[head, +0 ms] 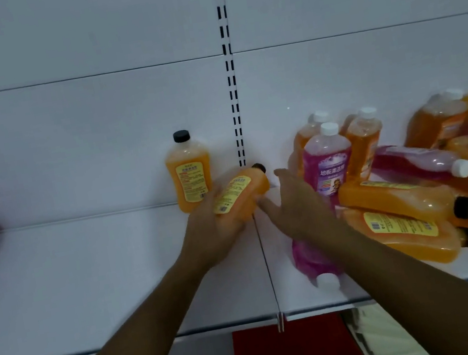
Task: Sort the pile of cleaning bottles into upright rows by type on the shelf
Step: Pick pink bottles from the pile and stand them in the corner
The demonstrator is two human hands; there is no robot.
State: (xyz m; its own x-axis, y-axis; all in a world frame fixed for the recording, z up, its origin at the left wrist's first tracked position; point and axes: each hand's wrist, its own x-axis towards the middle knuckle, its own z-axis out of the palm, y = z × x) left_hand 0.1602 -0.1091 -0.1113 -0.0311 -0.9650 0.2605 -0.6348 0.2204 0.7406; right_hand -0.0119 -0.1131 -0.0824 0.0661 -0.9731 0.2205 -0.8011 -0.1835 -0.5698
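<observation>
1. Orange bottle (240, 193), black cap: we hold it tilted in our left hand (213, 228), above the shelf (88, 281).
2. Right hand (296, 202): fingers straight, grasping nothing, beside that bottle.
3. Upright orange bottle (190, 174): at the back panel.
4. Bottle pile (400, 188): at right.

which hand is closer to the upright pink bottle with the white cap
Right. The right hand, fingers open, sits just beside the pink bottle on its left. The left hand is farther left, gripping an orange bottle.
</observation>
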